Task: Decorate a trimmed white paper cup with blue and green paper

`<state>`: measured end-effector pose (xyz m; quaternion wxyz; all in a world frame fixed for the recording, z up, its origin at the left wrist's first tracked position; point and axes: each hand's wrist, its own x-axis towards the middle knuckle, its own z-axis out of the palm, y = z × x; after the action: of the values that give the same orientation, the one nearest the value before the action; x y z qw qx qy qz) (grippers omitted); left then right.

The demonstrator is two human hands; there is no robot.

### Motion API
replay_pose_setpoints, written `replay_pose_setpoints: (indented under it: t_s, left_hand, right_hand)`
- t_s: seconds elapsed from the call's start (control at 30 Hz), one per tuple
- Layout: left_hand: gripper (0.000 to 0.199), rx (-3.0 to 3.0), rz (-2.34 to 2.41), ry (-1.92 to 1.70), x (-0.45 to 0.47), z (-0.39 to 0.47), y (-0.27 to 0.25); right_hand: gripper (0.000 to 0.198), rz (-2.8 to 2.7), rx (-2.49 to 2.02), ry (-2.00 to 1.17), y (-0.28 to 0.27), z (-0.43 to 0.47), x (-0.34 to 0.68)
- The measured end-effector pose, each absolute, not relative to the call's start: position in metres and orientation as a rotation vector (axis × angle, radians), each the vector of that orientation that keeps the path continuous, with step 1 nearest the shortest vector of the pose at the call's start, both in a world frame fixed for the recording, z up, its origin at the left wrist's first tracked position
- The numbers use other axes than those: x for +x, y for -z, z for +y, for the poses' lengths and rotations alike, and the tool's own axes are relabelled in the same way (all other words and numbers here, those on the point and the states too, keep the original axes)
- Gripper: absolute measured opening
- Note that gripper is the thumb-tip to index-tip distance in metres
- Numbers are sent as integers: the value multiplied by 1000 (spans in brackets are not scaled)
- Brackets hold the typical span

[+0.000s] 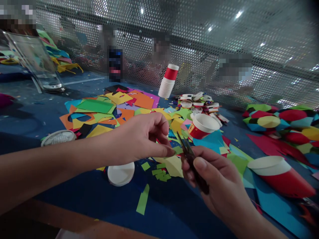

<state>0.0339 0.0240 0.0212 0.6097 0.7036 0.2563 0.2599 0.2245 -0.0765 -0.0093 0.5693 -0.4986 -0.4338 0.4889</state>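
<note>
Grips small dark scissors (198,171) in the right hand (220,171), just right of centre in the frame, with thumb and fingers clamped around the handles and the narrow blades pointing up and to the left. Holds the left hand (143,137) in the middle of the frame, with fingers curled and thumb stretched toward the blades, right by a green scrap (177,150). Cannot tell whether pinching that scrap or only overlapping it in view.

Seems partway through cutting, judging by the worktop (99,207). Can count as done the small green pieces (163,177) lying loose at lower centre, below the left hand, in rough squares and short strips. Has yet to reduce to such bits a longer green strip (143,200), lying nearer the bottom edge. Appears to have plenty of paper left too, including a large green sheet (96,106) on the heap left of centre and a blue sheet (276,207) at lower right.

Shows no paper bits clearly fixed to the white lid (121,174) at lower centre, nor to the red-and-white cup (201,127) standing right of centre. Can also see a cup stack (169,81) standing at upper centre, tilted in the view.
</note>
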Motion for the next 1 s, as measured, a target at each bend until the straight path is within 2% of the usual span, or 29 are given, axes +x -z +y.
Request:
replay_pose_setpoints:
  t_s: [0.3,0.43,1.0]
  left_hand:
    - [22,1405,604,-804,42,10,-22]
    - [29,1361,639,-845,44,5,-22]
    - [30,1309,567,-822,48,0,-17]
  right_hand:
    - [21,-1050,-1100,-1103,10,-72,223]
    - [22,-1083,-1100,-1101,8,-75,221]
    - [29,-948,-1077,-1161,11,-80,212]
